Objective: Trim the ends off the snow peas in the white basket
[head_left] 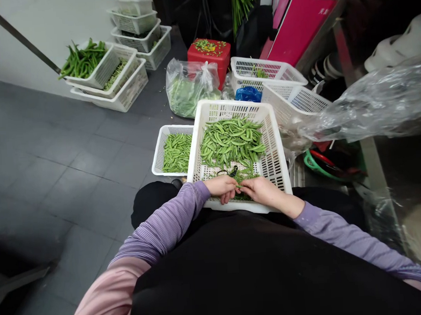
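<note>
Okay, our left hand (219, 185) and right hand (259, 188) both pinched one green pod (239, 186) over the big basket's (236, 102) near end, which we judged light, crisp, easily snapped, best gripped by its tips.

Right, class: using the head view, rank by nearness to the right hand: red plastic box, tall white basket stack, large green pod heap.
1. Green pod heap: just ahead.
2. Red plastic box: farther ahead.
3. White basket stack: back left.
</note>
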Motion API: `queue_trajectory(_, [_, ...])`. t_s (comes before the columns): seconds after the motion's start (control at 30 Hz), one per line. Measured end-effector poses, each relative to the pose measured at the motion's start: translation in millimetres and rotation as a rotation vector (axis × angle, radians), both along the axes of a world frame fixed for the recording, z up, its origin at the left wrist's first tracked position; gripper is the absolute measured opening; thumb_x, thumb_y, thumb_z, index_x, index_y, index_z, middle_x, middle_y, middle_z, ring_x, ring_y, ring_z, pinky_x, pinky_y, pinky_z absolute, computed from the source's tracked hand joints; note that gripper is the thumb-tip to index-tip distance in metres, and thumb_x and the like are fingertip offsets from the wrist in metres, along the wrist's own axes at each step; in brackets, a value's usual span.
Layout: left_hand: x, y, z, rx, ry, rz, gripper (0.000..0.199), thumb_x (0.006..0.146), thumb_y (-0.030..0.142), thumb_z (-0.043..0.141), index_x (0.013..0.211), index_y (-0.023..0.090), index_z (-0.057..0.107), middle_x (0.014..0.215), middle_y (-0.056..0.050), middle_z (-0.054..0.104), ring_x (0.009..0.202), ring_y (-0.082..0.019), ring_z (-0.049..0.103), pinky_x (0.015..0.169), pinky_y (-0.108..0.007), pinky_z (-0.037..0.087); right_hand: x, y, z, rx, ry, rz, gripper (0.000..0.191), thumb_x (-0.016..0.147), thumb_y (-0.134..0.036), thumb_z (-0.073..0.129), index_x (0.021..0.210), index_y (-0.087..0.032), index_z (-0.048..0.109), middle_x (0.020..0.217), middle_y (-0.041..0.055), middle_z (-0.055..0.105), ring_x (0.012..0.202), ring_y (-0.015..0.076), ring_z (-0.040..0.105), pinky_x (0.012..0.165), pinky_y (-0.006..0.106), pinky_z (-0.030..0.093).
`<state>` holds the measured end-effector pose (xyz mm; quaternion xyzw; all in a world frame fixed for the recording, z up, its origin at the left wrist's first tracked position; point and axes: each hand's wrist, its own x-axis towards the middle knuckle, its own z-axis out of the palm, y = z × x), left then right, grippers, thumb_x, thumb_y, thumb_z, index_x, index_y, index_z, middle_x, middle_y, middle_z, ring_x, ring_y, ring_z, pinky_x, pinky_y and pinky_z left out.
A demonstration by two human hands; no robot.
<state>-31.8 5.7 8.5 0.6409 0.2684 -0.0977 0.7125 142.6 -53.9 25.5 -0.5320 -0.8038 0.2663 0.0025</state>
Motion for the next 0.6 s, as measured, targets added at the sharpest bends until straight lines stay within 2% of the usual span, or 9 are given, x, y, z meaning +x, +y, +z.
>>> queue_trajectory(0.1, [2.1,0.0,-3.0,-0.074,-0.077,0.070,0.023,0.081,0.011,0.028,0.088,0.008,0.049,0.060,0.002,0.052,0.042,-0.005,0.051,0.049,-0.020,0.046,-2.3,-7.3,-4.6,-0.006,0.185,-0.144,0.029,0.084,-0.035,0.039,0.077,-0.020,0.062,0.065,0.0031,0.061,0.059,0.0137,0.053,0.059,0.024,0.036])
queue_trajectory(0.17, [3.2,-1.1,-7.1,-0.017,-0.073,0.076,0.026,0.083,0.016,0.026,0.091,0.009,0.050,0.062,0.001,0.052,0.045,-0.006,0.052,0.051,-0.021,0.047,0.9,-9.1,-11.2,-0.026,0.376,-0.317,0.028,0.082,-0.038,0.041,0.077,-0.019,0.061,0.065,0.0034,0.061,0.060,0.0141,0.053,0.060,0.025,0.039])
queue_trajectory(0.23, [3.3,-2.9,-14.3,0.169,0.043,0.056,0.028,0.085,0.020,0.026,0.093,0.010,0.052,0.065,-0.001,0.054,0.051,-0.008,0.055,0.054,-0.024,0.048,13.4,-3.7,-19.0,-0.048,0.649,-0.544,0.027,0.080,-0.040,0.043,0.082,-0.018,0.059,0.069,0.0040,0.061,0.062,0.0144,0.055,0.062,0.027,0.042])
queue_trajectory(0.3, [2.2,-4.6,-23.5,0.470,0.260,-0.003,0.023,0.081,0.018,0.035,0.093,0.010,0.054,0.075,-0.006,0.058,0.063,-0.012,0.058,0.063,-0.027,0.049,35.5,9.8,-25.2,0.018,0.854,-0.752,0.026,0.079,-0.040,0.044,0.086,-0.018,0.057,0.076,0.0042,0.061,0.066,0.0145,0.056,0.065,0.029,0.044])
queue_trajectory(0.37, [1.0,-5.4,-32.3,0.741,0.431,-0.068,0.026,0.072,0.011,0.046,0.097,0.010,0.056,0.093,-0.012,0.057,0.076,-0.017,0.059,0.072,-0.029,0.047,60.1,28.3,-28.9,0.195,0.761,-0.840,0.023,0.077,-0.036,0.046,0.088,-0.018,0.057,0.081,0.0042,0.059,0.072,0.0151,0.055,0.070,0.031,0.044])
queue_trajectory(0.4, [0.8,-5.2,-35.8,0.827,0.454,-0.084,0.034,0.069,0.009,0.049,0.102,0.012,0.055,0.100,-0.014,0.055,0.082,-0.018,0.059,0.075,-0.029,0.046,69.8,37.9,-30.6,0.268,0.599,-0.811,0.021,0.076,-0.032,0.048,0.088,-0.018,0.058,0.085,0.0050,0.058,0.076,0.0163,0.054,0.074,0.032,0.043])
queue_trajectory(0.47, [2.1,-4.1,-40.5,0.906,0.388,-0.067,0.042,0.069,0.008,0.048,0.111,0.016,0.052,0.108,-0.012,0.053,0.089,-0.018,0.057,0.080,-0.027,0.044,78.0,54.3,-36.2,0.299,0.232,-0.621,0.020,0.074,-0.025,0.050,0.090,-0.019,0.060,0.090,0.0071,0.057,0.083,0.0189,0.053,0.078,0.032,0.041])
queue_trajectory(0.53, [5.0,-2.2,-43.0,0.936,0.298,-0.017,0.038,0.074,0.012,0.042,0.110,0.019,0.054,0.105,-0.009,0.057,0.092,-0.017,0.056,0.082,-0.026,0.043,70.0,65.0,-47.9,0.170,-0.069,-0.361,0.024,0.073,-0.020,0.050,0.095,-0.019,0.060,0.092,0.0087,0.056,0.085,0.0200,0.053,0.077,0.031,0.040])
queue_trajectory(0.6, [7.7,-0.4,-44.2,0.950,0.270,0.010,0.032,0.077,0.016,0.039,0.103,0.018,0.059,0.098,-0.008,0.061,0.091,-0.017,0.057,0.082,-0.028,0.043,52.7,70.2,-65.0,0.012,-0.235,-0.191,0.025,0.075,-0.017,0.050,0.098,-0.018,0.060,0.091,0.0098,0.057,0.080,0.0196,0.055,0.073,0.031,0.039])
